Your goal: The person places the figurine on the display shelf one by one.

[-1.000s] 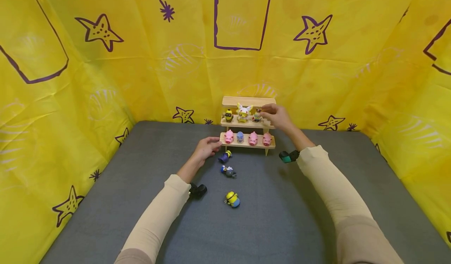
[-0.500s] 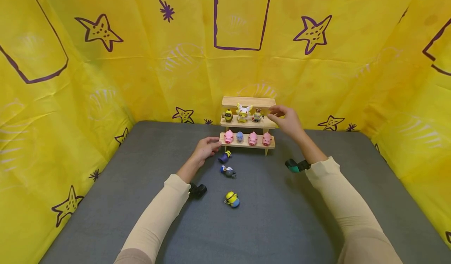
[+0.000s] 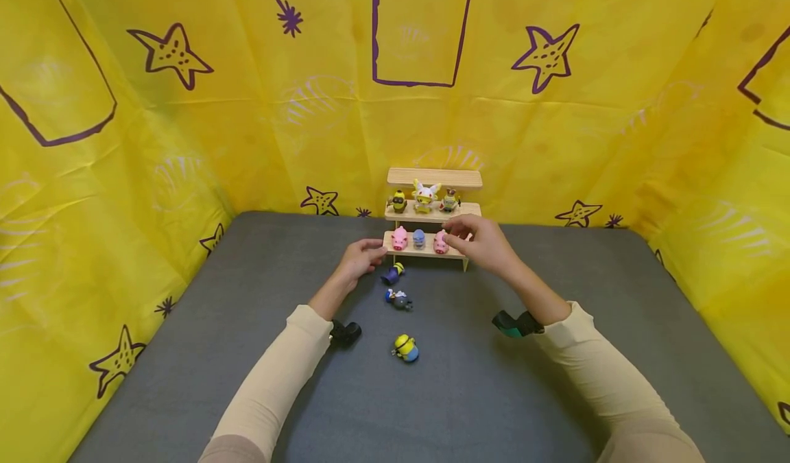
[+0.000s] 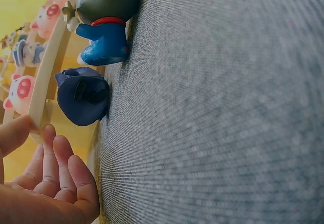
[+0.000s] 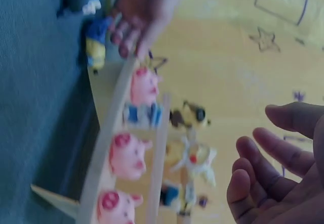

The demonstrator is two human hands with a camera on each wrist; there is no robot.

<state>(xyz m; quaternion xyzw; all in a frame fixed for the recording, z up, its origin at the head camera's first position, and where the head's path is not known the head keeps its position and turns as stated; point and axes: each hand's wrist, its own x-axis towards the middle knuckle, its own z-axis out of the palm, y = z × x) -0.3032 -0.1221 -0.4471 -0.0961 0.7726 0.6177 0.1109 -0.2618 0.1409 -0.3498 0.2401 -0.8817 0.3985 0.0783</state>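
A three-tier wooden display stand (image 3: 435, 177) stands at the back. My left hand (image 3: 361, 260) pinches the left end of its lowest tier between thumb and fingers. Along that tier sit a pink pig figure (image 3: 400, 239), a small blue figure (image 3: 419, 239) and another pig (image 3: 440, 243). The rightmost pig (image 5: 116, 207), hidden in the head view, shows in the right wrist view. In front of the stand's right side is my right hand (image 3: 484, 243), its fingers loosely bent and holding nothing. The middle tier bears a dark yellow minion figure (image 3: 399, 204), a white-eared figure (image 3: 424, 197) and a crowned figure (image 3: 450, 201).
On the grey tabletop (image 3: 234, 353) lie a purple-clad minion (image 3: 392, 274), a grey-and-blue figure (image 3: 399, 300) and a yellow-and-blue minion (image 3: 405, 348), in a line before the stand. A yellow printed cloth (image 3: 247, 134) surrounds the table at the back and sides.
My right hand has left the crowned figure on the middle tier, moved right, then come down and left in front of the lowest tier. The left hand stays on the stand.
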